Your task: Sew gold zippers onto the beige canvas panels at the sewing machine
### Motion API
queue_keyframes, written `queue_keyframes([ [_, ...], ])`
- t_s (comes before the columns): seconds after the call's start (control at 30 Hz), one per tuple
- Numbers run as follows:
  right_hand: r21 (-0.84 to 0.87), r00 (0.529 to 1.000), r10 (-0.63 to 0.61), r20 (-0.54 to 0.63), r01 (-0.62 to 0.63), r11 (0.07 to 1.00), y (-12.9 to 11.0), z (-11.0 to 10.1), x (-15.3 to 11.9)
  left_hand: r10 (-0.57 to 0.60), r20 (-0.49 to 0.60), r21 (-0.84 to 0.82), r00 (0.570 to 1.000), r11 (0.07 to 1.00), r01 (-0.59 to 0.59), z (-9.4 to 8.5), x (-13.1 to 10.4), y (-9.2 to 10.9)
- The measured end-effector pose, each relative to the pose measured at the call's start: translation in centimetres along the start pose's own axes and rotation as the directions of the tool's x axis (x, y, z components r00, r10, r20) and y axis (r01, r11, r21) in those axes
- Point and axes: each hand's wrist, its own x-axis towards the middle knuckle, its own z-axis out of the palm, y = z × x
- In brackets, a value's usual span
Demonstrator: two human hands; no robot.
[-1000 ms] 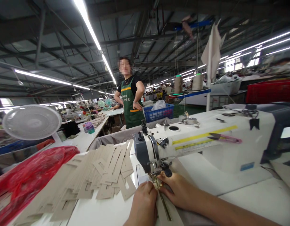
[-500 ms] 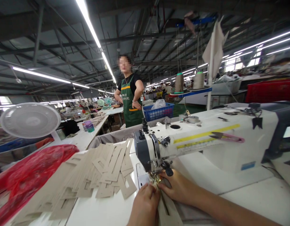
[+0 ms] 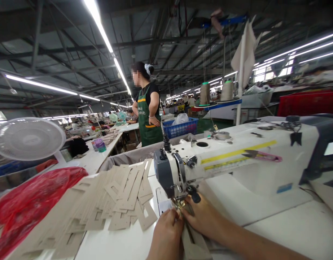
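Observation:
A white sewing machine (image 3: 253, 159) stands in front of me, its needle area just beyond my fingertips. Under it, running toward me, lies a beige fabric piece (image 3: 197, 249) with a narrow dark strip along its middle. My left hand (image 3: 167, 231) is closed, with thumb and fingers pinching the left edge of the piece close to the presser foot. On the other side my right hand (image 3: 202, 216) grips the piece with bent fingers, partly hidden behind the machine head. A small lit patch shows between both hands' fingertips.
Many loose beige cut pieces (image 3: 117, 195) with slots lie in an overlapping spread left of the machine. Red plastic wrapping (image 3: 44, 195) and a white fan (image 3: 28, 139) are farther left. A person in a green apron (image 3: 147, 108) stands beyond the table, near a blue basket (image 3: 181, 127).
The person in the apron has turned their head and body toward the left. My view has shifted slightly; both hands keep nearly the same place at the needle.

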Motion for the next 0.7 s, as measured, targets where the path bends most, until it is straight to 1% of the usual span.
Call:
queue_keyframes([
  [0.07, -0.098, 1.000, -0.001, 0.006, 0.002, 0.995, 0.1, 0.5, 0.2, 0.017, -0.033, 0.024, 0.999, 1.000, -0.017, -0.1, 0.1, 0.0],
  [0.1, -0.136, 1.000, 0.000, 0.015, 0.002, 0.991, 0.2, 0.7, 0.4, 0.029, -0.020, 0.024, 0.999, 0.999, -0.028, -0.4, 0.2, 0.1],
  [0.2, -0.176, 0.999, 0.006, 0.049, 0.002, 0.984, 0.8, 1.0, 1.6, 0.042, 0.091, -0.011, 0.995, 0.999, -0.042, -2.2, 1.0, 0.7],
  [0.23, -0.171, 0.998, 0.006, 0.059, 0.004, 0.985, 0.9, 0.8, 2.0, 0.037, 0.128, -0.022, 0.991, 0.999, -0.034, -2.9, 1.3, 0.9],
  [0.3, -0.164, 0.997, 0.006, 0.074, 0.006, 0.986, 0.8, 0.0, 2.1, 0.013, 0.158, -0.019, 0.987, 1.000, -0.010, -3.9, 1.7, 1.4],
  [0.37, -0.158, 0.998, -0.019, 0.066, 0.030, 0.987, 0.1, -1.2, 1.0, -0.002, 0.174, -0.001, 0.985, 1.000, 0.003, -4.3, 1.7, 1.6],
  [0.43, -0.114, 0.990, -0.124, 0.065, 0.131, 0.985, -0.6, -2.5, -1.1, 0.001, 0.187, 0.014, 0.982, 1.000, -0.003, -4.2, 1.5, 1.8],
  [0.47, -0.068, 0.975, -0.205, 0.086, 0.211, 0.975, -1.0, -3.0, -2.4, 0.011, 0.192, 0.017, 0.981, 1.000, -0.014, -4.0, 1.2, 1.8],
  [0.53, 0.039, 0.935, -0.319, 0.155, 0.317, 0.948, -1.2, -3.7, -4.8, 0.045, 0.194, 0.015, 0.980, 0.999, -0.048, -3.7, 0.6, 2.0],
  [0.57, 0.087, 0.920, -0.347, 0.181, 0.336, 0.938, -1.2, -3.9, -5.7, 0.064, 0.185, 0.007, 0.981, 0.998, -0.066, -3.7, 0.3, 2.1],
  [0.63, 0.154, 0.914, -0.355, 0.195, 0.329, 0.932, -1.1, -4.2, -6.5, 0.089, 0.163, -0.034, 0.983, 0.996, -0.085, -4.1, -0.1, 2.4],
  [0.7, 0.210, 0.930, -0.321, 0.181, 0.283, 0.936, -1.3, -4.6, -5.9, 0.050, 0.184, -0.105, 0.982, 0.994, -0.031, -5.1, -0.1, 3.0],
])
